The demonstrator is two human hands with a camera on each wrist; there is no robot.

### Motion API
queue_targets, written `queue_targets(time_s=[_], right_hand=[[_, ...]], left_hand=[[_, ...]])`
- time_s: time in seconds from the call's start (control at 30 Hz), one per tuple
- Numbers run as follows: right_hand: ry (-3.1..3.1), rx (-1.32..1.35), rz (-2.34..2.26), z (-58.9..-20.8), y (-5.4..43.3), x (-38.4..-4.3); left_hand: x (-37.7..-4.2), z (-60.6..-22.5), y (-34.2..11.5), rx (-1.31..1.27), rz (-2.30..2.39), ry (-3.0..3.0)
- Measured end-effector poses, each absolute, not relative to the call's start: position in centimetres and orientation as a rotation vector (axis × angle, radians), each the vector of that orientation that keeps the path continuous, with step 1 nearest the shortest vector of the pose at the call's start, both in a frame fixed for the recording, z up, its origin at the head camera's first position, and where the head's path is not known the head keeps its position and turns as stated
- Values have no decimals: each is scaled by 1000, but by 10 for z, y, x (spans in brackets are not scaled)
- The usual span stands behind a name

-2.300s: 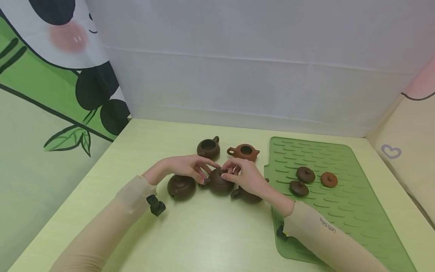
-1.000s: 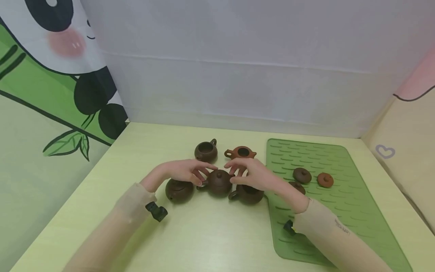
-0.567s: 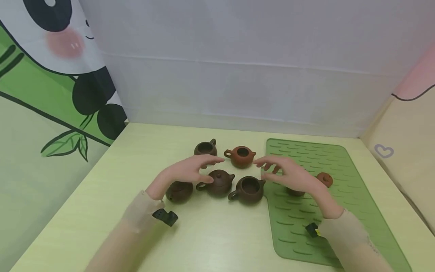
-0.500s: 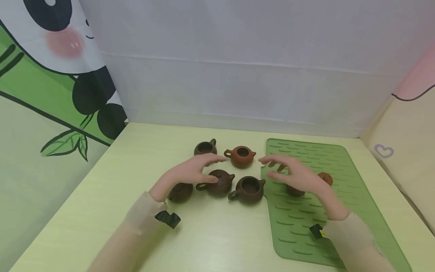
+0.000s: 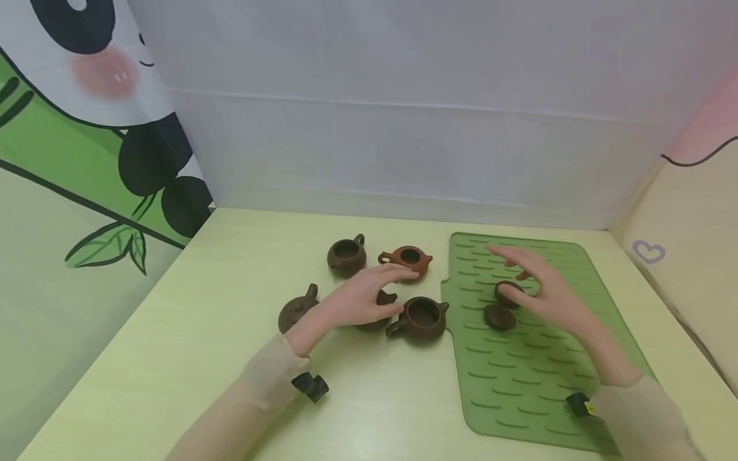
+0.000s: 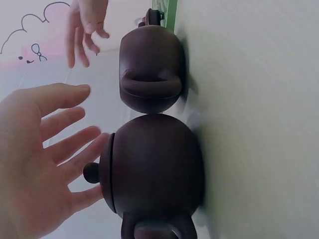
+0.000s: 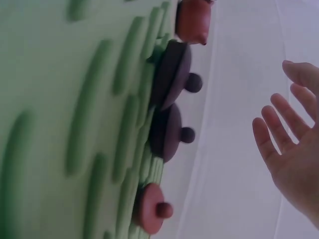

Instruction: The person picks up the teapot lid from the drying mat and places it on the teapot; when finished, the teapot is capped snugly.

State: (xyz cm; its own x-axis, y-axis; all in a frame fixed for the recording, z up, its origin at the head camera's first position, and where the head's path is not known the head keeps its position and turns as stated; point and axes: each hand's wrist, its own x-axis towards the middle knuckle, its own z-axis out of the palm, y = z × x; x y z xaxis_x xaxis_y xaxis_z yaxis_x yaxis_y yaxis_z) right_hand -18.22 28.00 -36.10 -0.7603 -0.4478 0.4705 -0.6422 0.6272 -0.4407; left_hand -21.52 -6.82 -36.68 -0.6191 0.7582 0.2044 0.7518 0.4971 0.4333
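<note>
My left hand point(image 5: 369, 298) hovers, fingers spread, over a dark brown teapot point(image 5: 377, 323) with its lid on, partly covering it in the head view. In the left wrist view that lidded teapot point(image 6: 154, 164) stands beside my palm. Just right of it is a dark teapot without a lid point(image 5: 423, 320). My right hand point(image 5: 544, 291) holds nothing and is above the green mat point(image 5: 519, 397), near two dark lids point(image 5: 500, 317). A reddish lid point(image 7: 152, 209), hidden behind this hand in the head view, shows in the right wrist view.
Behind stand a lidless dark teapot point(image 5: 347, 256) and a reddish-brown lidless teapot point(image 5: 418, 259). Another dark teapot with a lid point(image 5: 295, 310) sits at the left, partly behind my left wrist. A pale cloth wall point(image 5: 403, 153) borders the table's back.
My right hand has released the lid knob of the middle teapot and moved right over the mat. My left hand has shifted right, now covering more of that teapot.
</note>
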Motion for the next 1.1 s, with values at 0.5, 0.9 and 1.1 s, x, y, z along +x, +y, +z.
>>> queue_targets(time_s=[0.5, 0.9, 1.1], right_hand=[[-2667, 983, 751, -381, 306, -172], [-2765, 979, 725, -392, 309, -167], [-2804, 933, 712, -393, 308, -167]], left_hand=[[-239, -364, -55, 1307, 542, 2442], [-251, -367, -52, 1297, 493, 2364], [-254, -370, -51, 1302, 539, 2355]])
